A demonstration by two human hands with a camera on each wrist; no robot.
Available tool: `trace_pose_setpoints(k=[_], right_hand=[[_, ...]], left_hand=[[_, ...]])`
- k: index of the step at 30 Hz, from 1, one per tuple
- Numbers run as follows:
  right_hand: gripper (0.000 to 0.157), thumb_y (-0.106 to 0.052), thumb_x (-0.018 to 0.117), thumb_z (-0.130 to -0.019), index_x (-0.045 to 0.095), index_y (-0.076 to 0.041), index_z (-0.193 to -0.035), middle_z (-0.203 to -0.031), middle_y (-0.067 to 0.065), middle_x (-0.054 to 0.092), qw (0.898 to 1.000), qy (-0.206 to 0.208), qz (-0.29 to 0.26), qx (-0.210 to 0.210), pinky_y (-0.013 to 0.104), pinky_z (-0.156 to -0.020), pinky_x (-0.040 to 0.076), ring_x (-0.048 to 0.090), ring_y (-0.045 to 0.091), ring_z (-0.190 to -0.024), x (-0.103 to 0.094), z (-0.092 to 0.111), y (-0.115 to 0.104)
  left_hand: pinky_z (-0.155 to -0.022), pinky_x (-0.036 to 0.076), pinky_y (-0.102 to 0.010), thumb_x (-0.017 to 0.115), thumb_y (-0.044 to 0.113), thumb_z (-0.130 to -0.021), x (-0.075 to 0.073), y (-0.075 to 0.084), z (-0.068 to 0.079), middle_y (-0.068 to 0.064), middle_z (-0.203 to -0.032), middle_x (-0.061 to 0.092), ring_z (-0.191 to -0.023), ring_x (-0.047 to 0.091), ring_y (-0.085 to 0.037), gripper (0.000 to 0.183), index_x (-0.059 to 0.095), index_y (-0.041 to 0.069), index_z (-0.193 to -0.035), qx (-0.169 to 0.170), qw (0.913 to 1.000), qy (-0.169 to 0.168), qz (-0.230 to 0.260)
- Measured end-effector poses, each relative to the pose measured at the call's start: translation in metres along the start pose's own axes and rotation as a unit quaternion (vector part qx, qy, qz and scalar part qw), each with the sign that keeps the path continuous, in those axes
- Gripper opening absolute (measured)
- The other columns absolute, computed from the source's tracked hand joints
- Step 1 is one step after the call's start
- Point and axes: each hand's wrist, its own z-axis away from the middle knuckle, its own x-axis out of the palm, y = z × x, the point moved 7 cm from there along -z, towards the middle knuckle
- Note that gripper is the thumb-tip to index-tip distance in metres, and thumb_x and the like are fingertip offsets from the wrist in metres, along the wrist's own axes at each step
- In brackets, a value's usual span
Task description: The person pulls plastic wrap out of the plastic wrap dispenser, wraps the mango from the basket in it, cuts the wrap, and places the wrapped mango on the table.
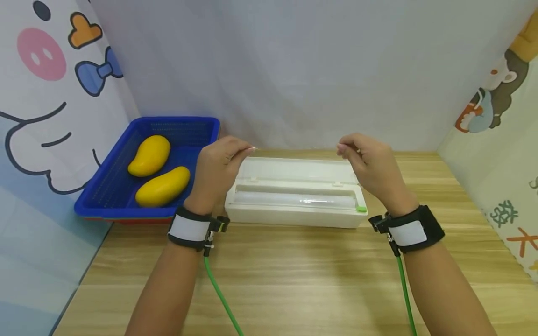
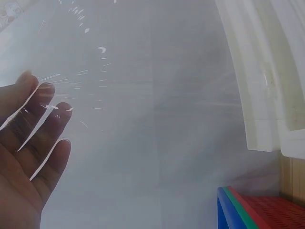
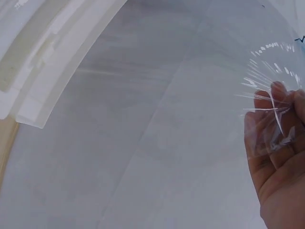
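Observation:
Clear cling film [image 3: 274, 67] is pinched between thumb and fingertips of my right hand [image 1: 371, 163], with creases fanning out from the grip. My left hand [image 1: 216, 168] pinches the same film [image 2: 78, 83] at its other corner, its remaining fingers showing through the sheet. Both hands are raised at similar height, above and either side of a white dispenser box [image 1: 294, 217]. The box's lid [image 1: 298, 169] is flipped back, and a film roll [image 1: 273, 198] lies inside. A green slider [image 1: 361, 209] sits at the box's right front corner.
Left of the box stands a blue basket [image 1: 101, 196] holding two yellow mangoes [image 1: 150, 156], with red and green rims beneath it. A grey curtain [image 1: 294, 70] hangs behind the wooden table [image 1: 290, 280]. Green cables [image 1: 220, 291] run from the wrist straps.

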Motion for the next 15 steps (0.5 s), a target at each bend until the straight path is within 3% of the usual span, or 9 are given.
trace_pose_setpoints(k=[10,15], right_hand=[[0.007,0.000,0.061,-0.090,0.066,0.005,-0.092,-0.078,0.014,0.069,1.000,0.018,0.001,-0.018,0.036,-0.060,0.055,0.062,0.017,-0.072,-0.013,-0.013,-0.007],[0.005,0.002,0.062,-0.088,0.066,0.005,-0.092,-0.078,0.014,0.069,0.999,0.023,0.001,-0.026,0.039,-0.061,0.056,0.062,0.018,-0.073,-0.018,-0.017,-0.011]], left_hand=[[-0.055,0.050,-0.035,0.068,0.004,-0.085,-0.006,0.003,-0.014,-0.013,-0.076,0.070,-0.064,0.053,-0.015,0.008,0.074,-0.002,-0.083,0.011,0.9999,0.008,0.009],[-0.058,0.054,-0.036,0.069,0.002,-0.083,-0.012,0.009,-0.021,-0.014,-0.076,0.071,-0.065,0.057,-0.016,0.007,0.074,-0.003,-0.082,0.029,0.9994,0.018,0.003]])
